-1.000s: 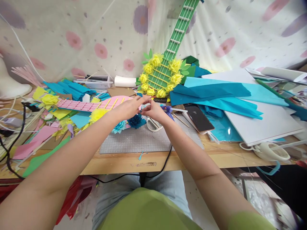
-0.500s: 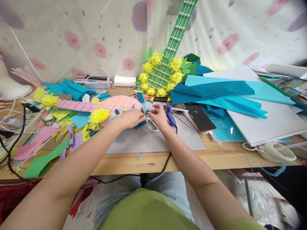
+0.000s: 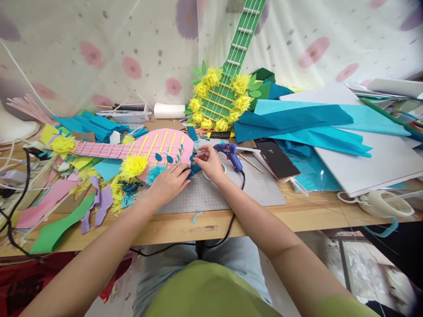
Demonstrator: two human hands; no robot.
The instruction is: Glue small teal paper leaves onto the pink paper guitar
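Observation:
A pink paper guitar [image 3: 158, 136] with yellow strips, dark teal leaf shapes and a yellow paper flower [image 3: 134, 166] lies flat, its neck pointing left. On its lower right part rests my left hand [image 3: 170, 180], fingers together near the body's edge, by a blue fringed flower [image 3: 155, 174]. My right hand [image 3: 209, 163] is pinched at the guitar's right end, around a small dark teal piece [image 3: 193, 157]. What lies under my left fingertips is hidden. White-handled scissors are partly covered by my right hand.
A blue glue gun [image 3: 233, 155] lies right of my right hand, its black cable running over the table edge. Beyond are a phone [image 3: 277, 159], teal paper [image 3: 294, 121] and a green paper guitar [image 3: 220, 94] standing upright. Colored scraps [image 3: 66, 224] lie left on the grey mat's side.
Both hands have moved left, from the scissors to the guitar's right end. My left hand has come down nearer the guitar's lower edge. The view has shifted slightly.

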